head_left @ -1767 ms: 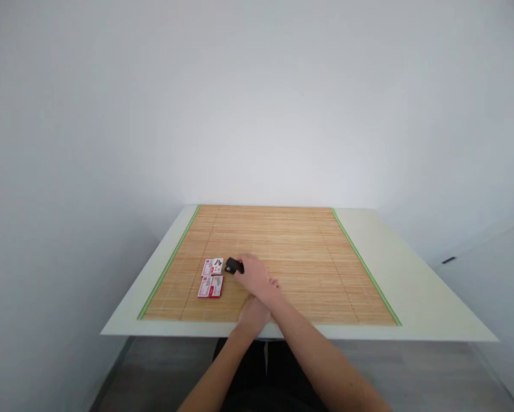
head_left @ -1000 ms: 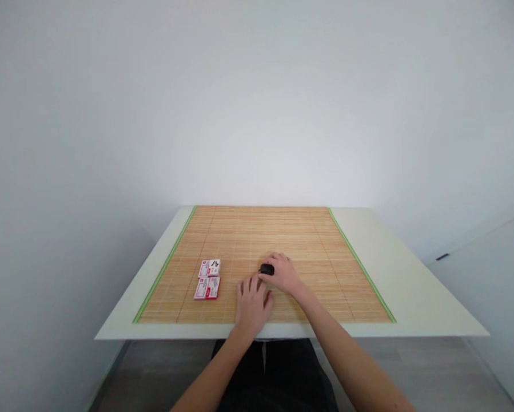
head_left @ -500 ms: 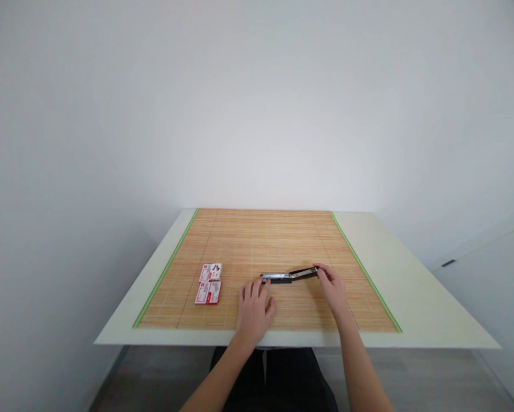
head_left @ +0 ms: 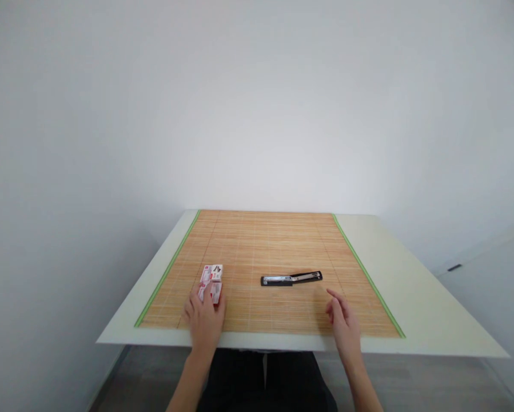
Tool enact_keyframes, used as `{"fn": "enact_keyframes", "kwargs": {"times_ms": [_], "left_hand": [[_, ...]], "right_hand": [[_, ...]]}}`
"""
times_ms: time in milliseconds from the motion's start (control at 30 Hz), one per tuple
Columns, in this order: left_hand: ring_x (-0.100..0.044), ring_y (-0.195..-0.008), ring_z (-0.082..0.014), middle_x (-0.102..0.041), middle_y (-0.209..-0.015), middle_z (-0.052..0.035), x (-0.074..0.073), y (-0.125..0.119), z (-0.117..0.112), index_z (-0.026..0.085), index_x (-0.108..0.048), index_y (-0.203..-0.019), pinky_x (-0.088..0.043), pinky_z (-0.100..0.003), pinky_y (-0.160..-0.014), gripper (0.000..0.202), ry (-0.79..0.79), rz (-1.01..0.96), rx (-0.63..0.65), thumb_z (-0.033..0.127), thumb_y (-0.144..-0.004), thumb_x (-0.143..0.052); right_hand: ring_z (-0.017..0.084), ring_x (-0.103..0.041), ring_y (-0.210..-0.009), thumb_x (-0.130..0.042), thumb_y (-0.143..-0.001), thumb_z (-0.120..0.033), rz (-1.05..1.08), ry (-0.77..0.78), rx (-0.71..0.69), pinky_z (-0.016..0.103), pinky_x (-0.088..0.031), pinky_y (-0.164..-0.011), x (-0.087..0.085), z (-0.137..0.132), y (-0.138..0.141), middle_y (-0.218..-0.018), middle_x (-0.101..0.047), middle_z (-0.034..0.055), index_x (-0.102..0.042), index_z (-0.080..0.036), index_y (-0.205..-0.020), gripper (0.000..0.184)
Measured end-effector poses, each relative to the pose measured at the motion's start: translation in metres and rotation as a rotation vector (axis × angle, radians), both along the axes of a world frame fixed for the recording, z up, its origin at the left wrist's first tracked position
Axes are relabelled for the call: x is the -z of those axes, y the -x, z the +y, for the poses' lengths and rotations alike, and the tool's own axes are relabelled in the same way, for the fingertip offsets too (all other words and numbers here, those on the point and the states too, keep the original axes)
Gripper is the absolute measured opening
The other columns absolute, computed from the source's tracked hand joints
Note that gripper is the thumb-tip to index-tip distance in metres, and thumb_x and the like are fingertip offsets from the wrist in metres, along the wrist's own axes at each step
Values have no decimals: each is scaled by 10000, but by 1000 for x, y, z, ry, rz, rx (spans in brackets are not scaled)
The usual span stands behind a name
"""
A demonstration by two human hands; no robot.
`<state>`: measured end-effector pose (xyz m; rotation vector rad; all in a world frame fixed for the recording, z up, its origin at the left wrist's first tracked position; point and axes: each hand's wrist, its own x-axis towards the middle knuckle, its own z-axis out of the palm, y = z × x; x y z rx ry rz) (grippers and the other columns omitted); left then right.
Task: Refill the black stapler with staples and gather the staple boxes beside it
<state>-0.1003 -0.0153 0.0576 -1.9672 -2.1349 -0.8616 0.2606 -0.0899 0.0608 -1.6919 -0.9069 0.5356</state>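
While a smooth, pale tabletop (head_left: 131,309) shows at the far left, a straight green band (head_left: 167,269) runs slantwise along the edge of a mat (head_left: 257,240) of thin, honey-coloured slats, its fine ridges lying crosswise. On the mat near this side sit two small boxes, flat-faced and printed in white and red: the far box (head_left: 216,272) bears a little dark picture, and the near box (head_left: 216,292) lies just in front of it. The left hand (head_left: 206,320) reaches over the near box, fingers spread and thumb at the right; whether it grips the box cannot be told. Right of the boxes, well apart from them, a stapler (head_left: 291,279) lies opened out on the slats, a long, slim shape of black bars lined with shiny, silvery metal, its right half angled slightly away from the person. To the right, nearer the front edge, the right hand (head_left: 343,317) is loosely half-curled and empty, index finger apart from the others. Beyond it a second green band (head_left: 369,276) borders the mat.
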Motion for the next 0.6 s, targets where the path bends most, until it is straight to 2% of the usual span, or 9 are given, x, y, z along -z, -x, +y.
{"fn": "enact_keyframes", "kwargs": {"times_ms": [67,133,233,333,400,467,600], "left_hand": [[-441,-1307,-406,-457,-1509,-140,-1,14,-1,257,-633,-1353,-400,-620,-1040,400,25,53,10,351,-967,-589],[-459,-1307,-381,-498,-1480,-97,1,17,-2,328,-659,-1332,-411,-587,-1053,389,53,75,119,305,-946,-613],[-546,-1235,-293,-610,-1347,-36,4,3,-2,407,-634,-1357,-466,-475,-1042,473,146,19,445,223,-923,-614],[-592,-1180,-235,-657,-1283,-4,2,-24,1,405,-608,-1373,-492,-404,-1026,498,269,-99,744,198,-921,-602],[-602,-1178,-234,-665,-1282,-16,1,-45,3,361,-597,-1374,-494,-399,-1033,506,321,-192,818,200,-895,-631],[-608,-1183,-243,-677,-1265,-39,0,-63,5,316,-556,-1402,-493,-408,-1041,558,348,-284,839,203,-866,-661],[-596,-1214,-267,-691,-1239,-52,3,-88,9,286,-533,-1403,-466,-439,-1069,580,359,-364,878,243,-852,-708]], "right_hand": [[219,-558,-632,-518,-905,-619,37,0,-24,342,-466,-589,2,-9,11,-701,-600,23,-734,-257,-1181,503],[225,-557,-623,-575,-869,-624,106,27,-100,339,-450,-557,2,-12,24,-673,-583,18,-748,-272,-1122,467],[170,-484,-490,-639,-814,-651,314,154,-312,294,-356,-440,3,-9,46,-641,-590,0,-713,-251,-1168,540],[101,-408,-385,-637,-804,-687,534,298,-506,235,-252,-366,8,-4,64,-648,-607,-22,-647,-224,-1227,627],[88,-427,-376,-652,-785,-699,589,341,-570,211,-257,-350,13,0,70,-654,-611,-33,-632,-218,-1201,636],[81,-436,-378,-675,-768,-698,598,352,-602,198,-269,-347,17,2,70,-646,-610,-41,-634,-213,-1149,619],[60,-410,-376,-694,-772,-688,646,319,-569,183,-230,-352,17,6,64,-634,-600,-49,-622,-203,-1021,550]]}}
